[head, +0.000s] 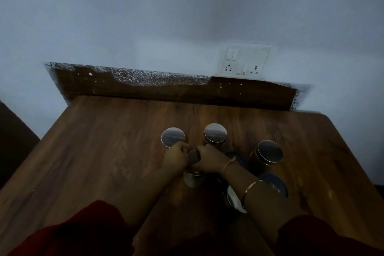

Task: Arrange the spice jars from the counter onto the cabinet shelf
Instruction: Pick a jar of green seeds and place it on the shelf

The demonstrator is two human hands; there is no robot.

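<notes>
On the counter (99, 151), left hand (175, 159) and right hand (211, 161) grip one jar (194, 179).

I see a white switch plate (244, 59) set in the pale wall (124, 16). Just below the plate runs a dark wooden backboard (166, 89), its top edge chipped and speckled. Far down-left of the plate sits a dark furniture edge (14, 131).

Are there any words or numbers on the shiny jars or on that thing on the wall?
No text can be read anywhere.
The back left lid and back right lid: plain shiny metal, no writing shows.
The jar gripped by the left hand and right hand: its side is too dark and blurred to tell.
The switch plate on the wall: only switches and sockets, no legible marks.
</notes>
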